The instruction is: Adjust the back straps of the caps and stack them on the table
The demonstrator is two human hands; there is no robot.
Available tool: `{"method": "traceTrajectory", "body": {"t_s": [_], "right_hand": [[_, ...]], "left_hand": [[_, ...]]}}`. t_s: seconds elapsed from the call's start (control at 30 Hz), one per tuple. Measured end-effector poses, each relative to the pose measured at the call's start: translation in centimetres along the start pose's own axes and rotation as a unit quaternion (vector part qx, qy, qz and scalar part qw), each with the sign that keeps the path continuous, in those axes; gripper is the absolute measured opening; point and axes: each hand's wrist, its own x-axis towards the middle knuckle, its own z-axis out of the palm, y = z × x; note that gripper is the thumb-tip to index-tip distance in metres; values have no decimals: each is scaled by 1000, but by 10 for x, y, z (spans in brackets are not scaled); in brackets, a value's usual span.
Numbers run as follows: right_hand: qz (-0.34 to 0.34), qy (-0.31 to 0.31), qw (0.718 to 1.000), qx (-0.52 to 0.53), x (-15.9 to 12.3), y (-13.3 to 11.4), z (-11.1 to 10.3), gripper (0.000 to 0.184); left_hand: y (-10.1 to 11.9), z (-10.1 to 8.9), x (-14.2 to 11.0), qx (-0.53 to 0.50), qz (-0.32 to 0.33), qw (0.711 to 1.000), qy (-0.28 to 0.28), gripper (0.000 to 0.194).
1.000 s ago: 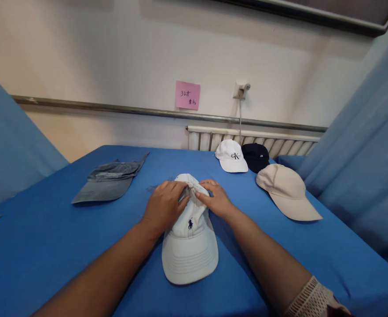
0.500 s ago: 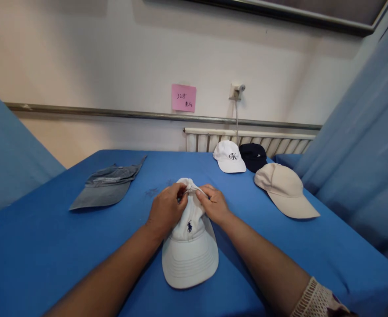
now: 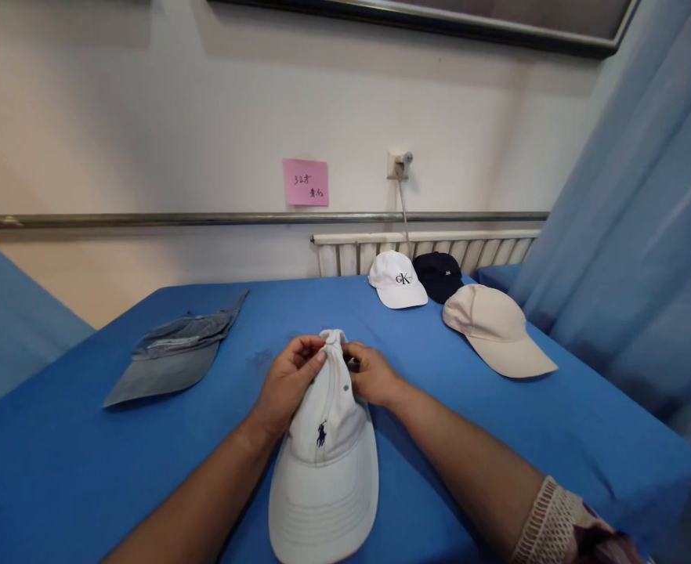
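In front of me on the blue-covered table lies a pale, off-white baseball cap (image 3: 327,486), its brim toward me and a dark horse-and-rider logo on its front. My left hand (image 3: 291,384) pinches the upper left of its crown between thumb and fingers. On the opposite side, my right hand (image 3: 374,374) is closed on the crown's edge near the top, its fingertips partly hidden behind the fabric. Between the two hands the crown looks gathered and narrow.
A grey-blue cap (image 3: 175,352) lies flattened at the left. Back right are a white cap (image 3: 397,280) with black letters, a dark navy cap (image 3: 438,274) and a beige cap (image 3: 498,329). Behind the blue table (image 3: 116,470) stand a radiator (image 3: 357,254) and a wall rail (image 3: 204,220).
The pale cap now sits closer to me, its brim lower in view. My right fingers have shifted from the top front of the crown to its right side. The camera view has shifted slightly.
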Motion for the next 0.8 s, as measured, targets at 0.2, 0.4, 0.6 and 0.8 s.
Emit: {"method": "traceTrajectory", "body": {"t_s": [0.2,0.4,0.6,0.8], "right_hand": [[9,25,989,-148,-1,-11,4,9],[21,92,977,-189,0,-10,-18,8],[34,125,982,-139,1,-3,-33,14],[86,139,984,72,9,12,-41,12]], "left_hand": [[-8,12,5,-4,0,1000,-2,36],[-2,-10,10,162,122,975,92,29],[-1,-19,5,298,183,932,97,28],[-9,-36,14,192,98,972,93,38]]}}
